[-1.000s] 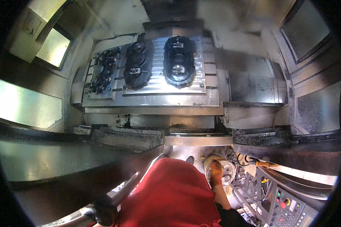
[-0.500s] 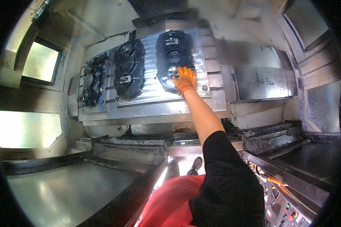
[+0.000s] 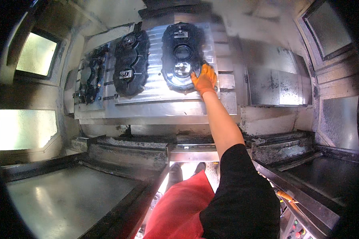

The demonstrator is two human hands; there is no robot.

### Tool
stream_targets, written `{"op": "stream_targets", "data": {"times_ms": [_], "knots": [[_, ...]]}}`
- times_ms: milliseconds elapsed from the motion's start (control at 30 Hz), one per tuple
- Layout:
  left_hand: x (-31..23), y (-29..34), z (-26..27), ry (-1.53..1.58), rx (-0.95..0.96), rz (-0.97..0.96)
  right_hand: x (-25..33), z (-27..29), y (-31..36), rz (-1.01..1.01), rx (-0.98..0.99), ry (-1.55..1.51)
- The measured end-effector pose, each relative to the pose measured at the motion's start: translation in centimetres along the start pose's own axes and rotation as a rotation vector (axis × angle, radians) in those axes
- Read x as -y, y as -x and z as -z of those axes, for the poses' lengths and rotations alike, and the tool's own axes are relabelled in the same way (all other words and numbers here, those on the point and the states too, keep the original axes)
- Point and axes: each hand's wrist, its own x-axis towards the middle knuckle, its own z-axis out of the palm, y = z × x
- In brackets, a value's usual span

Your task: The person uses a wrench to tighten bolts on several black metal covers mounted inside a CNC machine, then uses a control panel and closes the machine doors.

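Observation:
My right hand [image 3: 204, 79], in an orange glove, rests at the lower right edge of a dark oval cast housing [image 3: 182, 52]. Its thumb and fingers are apart, with nothing visible in the grip. Two metal clamps sit on this housing, an upper clamp [image 3: 181, 34] and a lower clamp [image 3: 182, 69] close to the thumb. The housing lies on a ridged silver fixture plate [image 3: 155, 85]. To its left is a second dark housing [image 3: 131, 59], also clamped at top and bottom. My left hand is out of view.
A third dark part [image 3: 92, 75] sits at the far left of the plate. Metal walls with a bright window [image 3: 36, 53] enclose the space. A steel panel [image 3: 277, 81] stands to the right. Dirty ledges [image 3: 127, 153] run along the near side, and a grey sheet [image 3: 71, 195] slopes below left.
My right hand has moved off the housing's lower clamp, rightward to the housing's edge, uncovering the clamp. The whole view has shifted slightly.

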Motion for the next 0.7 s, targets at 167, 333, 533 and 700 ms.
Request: {"op": "stream_targets", "data": {"times_ms": [167,333,533,700], "knots": [[0.1,0.0,0.0,-0.025,0.006,0.0,-1.0,-0.8,3.4,-0.034,0.181,0.184],[0.0,-0.1,0.1,-0.021,0.005,0.003,-0.8,-1.5,4.4,-0.074,0.143,0.216],[-0.4,0.5,1.0,0.001,0.005,-0.014,-0.3,0.6,4.2,-0.149,0.443,0.228],[-0.2,1.5,2.0,0.093,0.021,-0.078,2.3,3.2,3.5,-0.199,0.417,0.306]]}}
